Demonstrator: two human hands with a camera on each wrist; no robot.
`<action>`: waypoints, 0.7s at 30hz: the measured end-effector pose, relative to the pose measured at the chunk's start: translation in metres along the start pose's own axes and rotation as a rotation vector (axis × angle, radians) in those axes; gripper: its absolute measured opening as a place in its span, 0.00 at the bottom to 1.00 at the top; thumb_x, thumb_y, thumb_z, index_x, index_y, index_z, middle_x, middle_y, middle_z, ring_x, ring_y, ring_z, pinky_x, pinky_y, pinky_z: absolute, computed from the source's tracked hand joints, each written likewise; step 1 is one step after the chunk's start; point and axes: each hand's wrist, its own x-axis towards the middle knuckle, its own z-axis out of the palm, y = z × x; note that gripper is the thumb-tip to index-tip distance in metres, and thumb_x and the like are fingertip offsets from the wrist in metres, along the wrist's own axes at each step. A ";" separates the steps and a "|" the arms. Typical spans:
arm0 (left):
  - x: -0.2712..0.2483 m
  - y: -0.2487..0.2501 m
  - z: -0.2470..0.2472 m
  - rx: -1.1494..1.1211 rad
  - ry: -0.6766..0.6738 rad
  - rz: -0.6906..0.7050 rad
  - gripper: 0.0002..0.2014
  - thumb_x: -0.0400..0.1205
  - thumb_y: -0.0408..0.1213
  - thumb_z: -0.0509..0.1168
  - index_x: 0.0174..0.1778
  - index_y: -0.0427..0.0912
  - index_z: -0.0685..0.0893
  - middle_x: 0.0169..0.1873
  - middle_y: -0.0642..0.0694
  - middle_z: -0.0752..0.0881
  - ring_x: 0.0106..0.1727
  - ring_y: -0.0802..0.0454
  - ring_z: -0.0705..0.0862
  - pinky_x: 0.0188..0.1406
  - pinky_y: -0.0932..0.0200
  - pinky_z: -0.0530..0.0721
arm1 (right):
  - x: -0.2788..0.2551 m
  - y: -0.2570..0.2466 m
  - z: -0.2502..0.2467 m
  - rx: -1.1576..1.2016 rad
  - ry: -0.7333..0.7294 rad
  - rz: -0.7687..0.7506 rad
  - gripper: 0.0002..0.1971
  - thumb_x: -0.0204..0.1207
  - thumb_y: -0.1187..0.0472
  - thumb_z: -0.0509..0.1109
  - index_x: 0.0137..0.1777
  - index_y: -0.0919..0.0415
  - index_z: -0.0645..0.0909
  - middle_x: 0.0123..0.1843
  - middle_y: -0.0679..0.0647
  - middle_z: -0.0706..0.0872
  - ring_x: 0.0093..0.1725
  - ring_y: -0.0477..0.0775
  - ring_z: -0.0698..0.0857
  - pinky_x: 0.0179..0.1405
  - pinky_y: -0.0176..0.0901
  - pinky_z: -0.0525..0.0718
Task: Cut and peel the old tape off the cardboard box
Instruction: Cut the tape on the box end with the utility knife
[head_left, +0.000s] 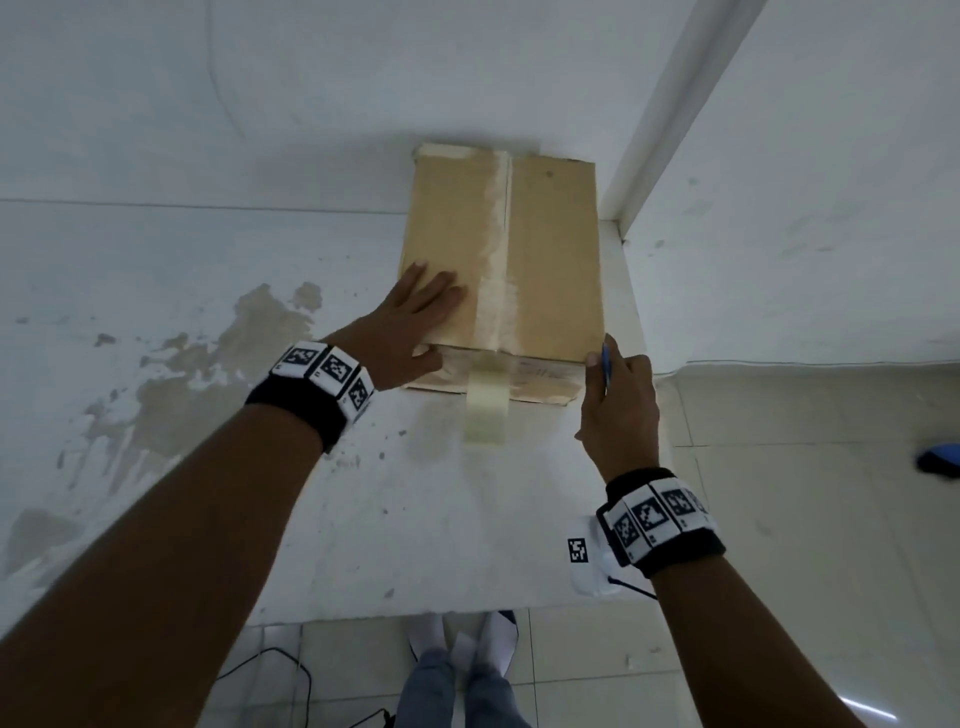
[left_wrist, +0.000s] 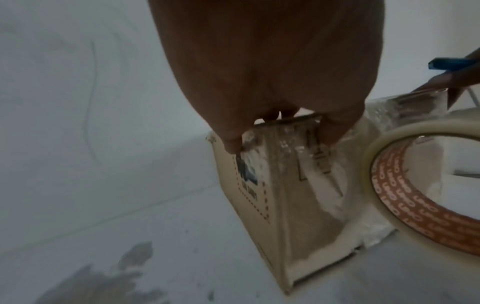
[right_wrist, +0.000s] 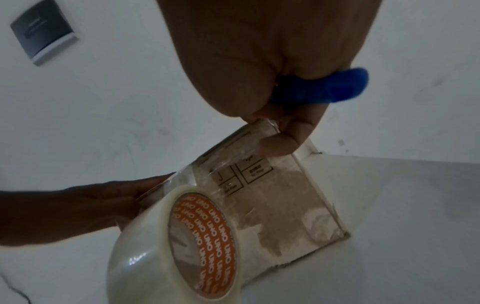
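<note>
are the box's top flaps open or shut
Shut. The cardboard box has both top flaps lying flat, meeting at a centre seam under old tape; the left hand rests flat on one flap.

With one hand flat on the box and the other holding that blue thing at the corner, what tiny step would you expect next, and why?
Probably bring the blue cutter in the right hand to the tape on the box's top seam and start slicing. The strip looks still stuck along the seam, the left hand lies flat on the lid steadying it, and the tape roll hangs at the front, out of the way.
</note>
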 end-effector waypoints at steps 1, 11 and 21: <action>-0.001 0.003 0.004 -0.031 0.044 -0.018 0.37 0.87 0.41 0.61 0.91 0.44 0.51 0.91 0.46 0.46 0.91 0.42 0.37 0.88 0.38 0.54 | -0.001 0.000 -0.001 0.019 -0.004 0.004 0.21 0.90 0.45 0.54 0.79 0.48 0.72 0.53 0.52 0.71 0.41 0.49 0.79 0.42 0.63 0.91; -0.001 0.014 0.031 -0.193 0.403 -0.149 0.31 0.90 0.57 0.48 0.86 0.47 0.68 0.89 0.49 0.62 0.92 0.43 0.47 0.83 0.46 0.62 | -0.022 -0.023 -0.011 0.587 -0.088 0.144 0.14 0.86 0.59 0.49 0.45 0.59 0.74 0.37 0.55 0.75 0.32 0.48 0.70 0.34 0.47 0.70; 0.014 -0.003 0.045 -0.137 0.354 -0.215 0.29 0.89 0.59 0.41 0.86 0.55 0.64 0.90 0.52 0.59 0.88 0.35 0.61 0.83 0.34 0.68 | -0.050 -0.044 0.006 0.955 -0.501 0.268 0.19 0.91 0.66 0.55 0.76 0.55 0.77 0.48 0.52 0.84 0.34 0.48 0.78 0.33 0.41 0.80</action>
